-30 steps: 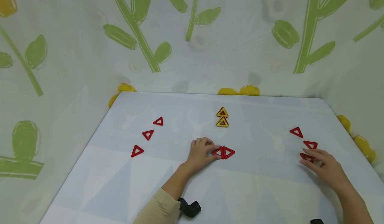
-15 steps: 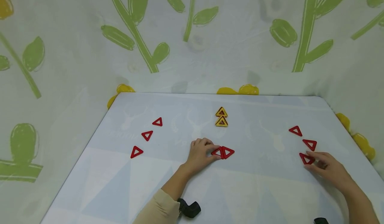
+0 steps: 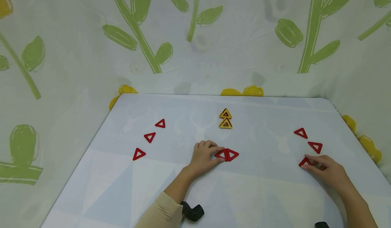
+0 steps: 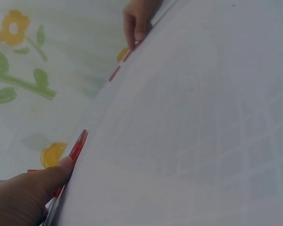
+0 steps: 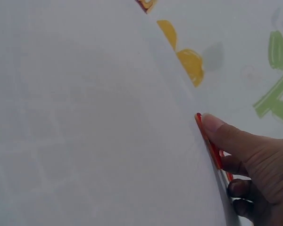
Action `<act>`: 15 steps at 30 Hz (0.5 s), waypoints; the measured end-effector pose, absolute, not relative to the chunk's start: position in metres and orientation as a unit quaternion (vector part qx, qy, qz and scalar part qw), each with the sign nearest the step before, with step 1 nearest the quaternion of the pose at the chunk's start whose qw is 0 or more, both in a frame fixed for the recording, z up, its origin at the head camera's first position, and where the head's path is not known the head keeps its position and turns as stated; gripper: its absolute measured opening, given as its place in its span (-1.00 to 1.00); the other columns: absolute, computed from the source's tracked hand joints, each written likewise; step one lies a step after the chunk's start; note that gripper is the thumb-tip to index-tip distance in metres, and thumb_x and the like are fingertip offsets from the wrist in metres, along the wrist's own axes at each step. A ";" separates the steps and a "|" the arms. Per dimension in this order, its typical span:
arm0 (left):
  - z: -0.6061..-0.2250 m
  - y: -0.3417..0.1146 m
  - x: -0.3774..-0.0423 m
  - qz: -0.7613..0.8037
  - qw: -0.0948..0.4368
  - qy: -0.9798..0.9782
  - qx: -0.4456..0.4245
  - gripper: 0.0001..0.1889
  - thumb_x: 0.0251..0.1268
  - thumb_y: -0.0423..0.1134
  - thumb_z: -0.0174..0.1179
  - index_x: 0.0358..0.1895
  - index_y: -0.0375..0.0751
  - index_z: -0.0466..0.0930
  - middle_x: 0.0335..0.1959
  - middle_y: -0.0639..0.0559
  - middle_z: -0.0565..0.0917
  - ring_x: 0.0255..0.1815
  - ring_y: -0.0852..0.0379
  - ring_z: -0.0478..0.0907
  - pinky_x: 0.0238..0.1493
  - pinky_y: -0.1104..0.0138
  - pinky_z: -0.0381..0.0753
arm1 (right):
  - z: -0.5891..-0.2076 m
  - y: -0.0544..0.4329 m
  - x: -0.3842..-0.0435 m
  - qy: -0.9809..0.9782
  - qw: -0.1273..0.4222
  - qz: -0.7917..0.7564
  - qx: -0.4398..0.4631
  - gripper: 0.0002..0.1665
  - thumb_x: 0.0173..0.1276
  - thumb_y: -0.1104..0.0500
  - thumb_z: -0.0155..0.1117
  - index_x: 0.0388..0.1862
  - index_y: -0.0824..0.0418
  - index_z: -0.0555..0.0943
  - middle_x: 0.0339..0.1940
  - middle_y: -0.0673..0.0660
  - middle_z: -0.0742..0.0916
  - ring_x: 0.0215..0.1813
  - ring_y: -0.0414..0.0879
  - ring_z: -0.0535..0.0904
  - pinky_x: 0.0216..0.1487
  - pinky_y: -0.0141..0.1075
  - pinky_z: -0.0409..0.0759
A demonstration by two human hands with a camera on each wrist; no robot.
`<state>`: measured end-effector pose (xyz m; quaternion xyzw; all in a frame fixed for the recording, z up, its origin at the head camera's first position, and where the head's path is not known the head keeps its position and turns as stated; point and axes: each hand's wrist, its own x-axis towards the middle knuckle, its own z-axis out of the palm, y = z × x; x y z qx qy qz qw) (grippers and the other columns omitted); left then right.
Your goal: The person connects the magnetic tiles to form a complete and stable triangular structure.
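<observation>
Triangle tile, red, open-centred (image 3: 301,162), lower right of the frame: shifted slightly left over the last half second and now tipped, in the pinching grip of the right hand (image 3: 328,168). Two like red tiles (image 3: 315,143), just above it, keep their places on the table (image 3: 268,194). Left hand (image 3: 204,156), centre: grip unchanged, pinching the left tile (image 3: 226,155) of an edge-to-edge red pair. Bearing on the work, as judged: one piece singled out from the right-hand group, still well apart from the pair.
</observation>
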<state>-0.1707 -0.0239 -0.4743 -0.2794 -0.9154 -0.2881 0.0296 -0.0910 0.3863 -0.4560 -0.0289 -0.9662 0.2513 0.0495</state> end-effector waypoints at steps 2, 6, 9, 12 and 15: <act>-0.474 -0.024 -0.171 -0.286 0.031 -0.916 -0.281 -0.61 0.17 0.04 0.26 0.09 0.11 0.63 -0.08 0.09 0.51 -0.05 0.12 0.36 0.07 0.14 0.23 | -0.456 0.385 -0.091 -0.966 0.042 0.252 -0.035 -0.40 0.15 0.00 0.42 0.05 0.38 0.59 -0.27 0.11 0.57 -0.40 -0.48 0.23 -0.45 -0.47 0.35; -0.475 -0.024 -0.171 -0.281 0.037 -0.914 -0.289 -0.59 0.17 0.05 0.27 0.10 0.11 0.62 -0.10 0.11 0.51 -0.07 0.13 0.35 0.03 0.17 0.23 | -0.453 0.384 -0.090 -0.966 0.018 0.250 -0.061 -0.34 0.18 -0.10 0.37 0.08 0.35 0.58 -0.19 0.18 0.59 -0.39 -0.52 0.21 -0.44 -0.49 0.35; -0.474 -0.024 -0.171 -0.280 0.041 -0.913 -0.295 -0.58 0.17 0.04 0.27 0.11 0.11 0.62 -0.11 0.11 0.50 -0.08 0.13 0.34 0.02 0.17 0.23 | -0.452 0.382 -0.089 -0.964 0.017 0.254 -0.074 -0.33 0.17 -0.14 0.37 0.07 0.35 0.59 -0.14 0.22 0.60 -0.39 -0.55 0.21 -0.43 -0.54 0.35; -0.473 -0.024 -0.170 -0.280 0.041 -0.912 -0.297 -0.59 0.17 0.04 0.27 0.11 0.11 0.62 -0.11 0.11 0.50 -0.07 0.12 0.33 0.04 0.16 0.22 | -0.452 0.377 -0.089 -0.962 0.030 0.264 -0.070 -0.35 0.15 -0.12 0.39 0.03 0.35 0.62 -0.15 0.21 0.61 -0.38 -0.55 0.23 -0.42 -0.59 0.33; -0.472 -0.025 -0.170 -0.278 0.040 -0.913 -0.297 -0.60 0.17 0.04 0.27 0.10 0.10 0.63 -0.11 0.11 0.50 -0.07 0.12 0.33 0.04 0.16 0.23 | -0.454 0.372 -0.089 -0.960 0.047 0.270 -0.058 -0.40 0.12 -0.08 0.42 -0.01 0.33 0.64 -0.21 0.14 0.61 -0.38 -0.55 0.25 -0.41 -0.60 0.33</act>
